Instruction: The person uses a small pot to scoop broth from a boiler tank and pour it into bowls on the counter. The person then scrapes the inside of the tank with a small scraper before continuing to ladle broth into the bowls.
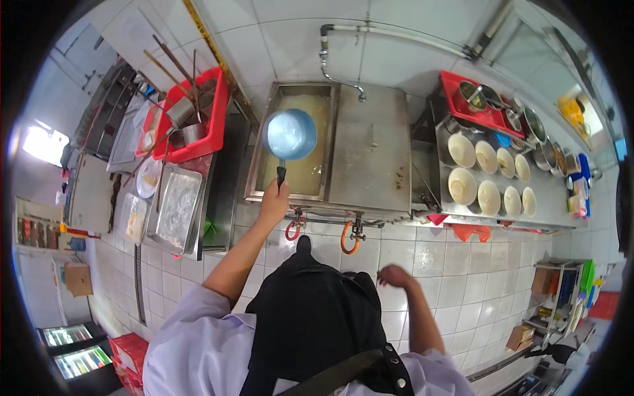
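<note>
My left hand (275,202) is closed around the black handle of a light-blue saucepan (289,134). The pan is over a rectangular metal basin (333,142) that holds cloudy, yellowish liquid (308,177). Whether the pan's base touches the liquid cannot be made out. Low beside my dark apron (310,317), my right hand (394,276) hangs over the tiled floor with loosely curled fingers and nothing visible in it. A flat metal lid (370,145) covers the section right of the basin, and a faucet (361,96) reaches over it.
At the left, a red tub (214,135) holds pots and long-handled tools, near a metal tray (175,208). Several pale bowls (462,185) stand in rows on the right counter, below a red tray (449,82) of containers. An orange ring-shaped hose (345,237) hangs below the lidded section.
</note>
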`<state>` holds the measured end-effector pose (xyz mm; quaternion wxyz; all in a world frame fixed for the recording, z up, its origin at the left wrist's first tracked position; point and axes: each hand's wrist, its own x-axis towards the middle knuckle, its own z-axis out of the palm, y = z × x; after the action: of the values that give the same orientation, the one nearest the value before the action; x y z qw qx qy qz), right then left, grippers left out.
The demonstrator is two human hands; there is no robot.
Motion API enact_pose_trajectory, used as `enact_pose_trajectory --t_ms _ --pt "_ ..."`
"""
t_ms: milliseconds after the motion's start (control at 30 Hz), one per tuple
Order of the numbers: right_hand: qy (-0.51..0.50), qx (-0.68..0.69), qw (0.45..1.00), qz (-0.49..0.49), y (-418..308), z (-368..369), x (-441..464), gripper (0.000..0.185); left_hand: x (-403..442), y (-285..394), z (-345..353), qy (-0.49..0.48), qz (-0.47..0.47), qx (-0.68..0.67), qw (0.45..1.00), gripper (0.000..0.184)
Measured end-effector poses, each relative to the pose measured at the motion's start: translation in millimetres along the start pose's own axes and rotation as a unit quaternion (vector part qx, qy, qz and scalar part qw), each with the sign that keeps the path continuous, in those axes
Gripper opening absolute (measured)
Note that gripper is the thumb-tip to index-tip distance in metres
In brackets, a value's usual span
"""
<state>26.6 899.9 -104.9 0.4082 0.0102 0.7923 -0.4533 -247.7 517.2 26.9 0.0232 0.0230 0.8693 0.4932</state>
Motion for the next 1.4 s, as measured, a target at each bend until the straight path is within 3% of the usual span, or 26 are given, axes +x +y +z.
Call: enact_pose_trajectory --t_ms 33,100,133,233,300,433,467,533,567,667,733,800,833,867,900,1000,1067,1133,1233,1333,1400 --pt "0.039 -0.026 0.999 -0.006 -26.3 -32.3 18.9 0.033 -2.1 -13.0 -6.5 0.005 -0.005 -0.005 1.000 0.031" --pt "0.155 -0.098 0.982 -0.053 -99.3 -101.1 58.4 0.029 -3.1 -44.4 -16.2 -0.017 -0.122 -0.132 0.984 0.028" --pt "0.221 -0.101 0.966 -0.082 -166.6 -133.4 65.3 0.029 -3.0 -55.5 -20.1 -0.017 -0.125 -0.138 0.982 0.028" --pt "0.316 -0.153 0.925 -0.146 -281.3 -225.1 140.6 0.030 -3.7 -78.0 -28.7 -0.017 -0.095 -0.201 0.975 0.027" --pt "0.411 -0.221 0.858 -0.215 -311.7 -284.1 213.9 0.033 -7.7 -74.9 -40.5 -0.026 -0.094 -0.189 0.977 0.025" --pt "0.553 -0.476 0.679 -0.083 -338.7 -370.4 326.7 0.045 -12.9 -50.5 -72.1 -0.024 -0.182 -0.261 0.948 0.028" --pt "0.542 -0.481 0.684 -0.087 -349.0 -376.9 348.5 0.045 -16.1 -53.8 -77.0 -0.029 -0.184 -0.275 0.943 0.026" --pt "0.363 -0.425 0.806 0.192 -370.1 -376.4 371.4 0.046 -27.5 -62.8 -93.4 -0.037 -0.196 -0.287 0.937 0.025" --pt "0.299 -0.482 0.803 0.180 -415.6 -347.1 350.2 0.043 -28.7 -65.6 -100.2 -0.057 -0.217 -0.310 0.924 0.024" --pt "0.336 -0.486 0.794 0.143 -457.9 -309.8 365.5 0.033 -29.4 -77.3 -102.2 -0.063 -0.220 -0.368 0.901 0.022" --pt "0.251 -0.485 0.830 0.114 -467.1 -316.5 384.8 0.027 -25.9 -80.6 -102.1 -0.061 -0.208 -0.340 0.915 0.020" --pt "0.112 -0.609 0.785 0.003 -452.7 -335.0 433.3 0.035 -20.8 -91.4 -94.3 -0.063 -0.189 -0.328 0.924 0.019" --pt "0.116 -0.609 0.784 0.007 -442.5 -335.8 444.8 0.035 -16.8 -94.5 -90.9 -0.061 -0.172 -0.312 0.932 0.019" --pt "0.173 -0.357 0.918 -0.018 -435.3 -335.6 454.4 0.044 -12.8 -93.7 -89.6 -0.064 -0.168 -0.314 0.932 0.019" --pt "0.216 -0.074 0.973 -0.044 -434.6 -336.2 458.5 0.054 -8.8 -92.7 -88.5 -0.075 -0.175 -0.312 0.931 0.019" --pt "0.297 -0.031 0.955 0.002 -457.5 -316.6 408.3 0.069 0.6 -92.1 -84.3 -0.089 -0.159 -0.287 0.940 0.020" --pt "0.372 -0.092 0.923 0.026 -504.6 -314.6 332.2 0.076 8.1 -92.9 -84.6 -0.092 -0.137 -0.266 0.950 0.021" --pt "0.468 -0.190 0.861 0.057 -461.0 -377.2 359.7 0.070 9.8 -92.3 -87.8 -0.098 -0.099 -0.187 0.972 0.024" --pt "0.463 -0.112 0.879 0.006 -463.8 -404.5 358.8 0.055 11.7 -104.0 -81.4 -0.096 -0.114 -0.128 0.980 0.030" --pt "0.428 -0.287 0.840 -0.168 -445.2 -433.8 369.1 0.036 24.6 -88.4 -102.8 -0.146 -0.114 -0.047 0.982 0.033" --pt "0.420 -0.469 0.776 -0.032 -452.8 -445.5 350.5 0.028 28.6 -85.7 -110.3 -0.157 -0.108 -0.016 0.982 0.033"
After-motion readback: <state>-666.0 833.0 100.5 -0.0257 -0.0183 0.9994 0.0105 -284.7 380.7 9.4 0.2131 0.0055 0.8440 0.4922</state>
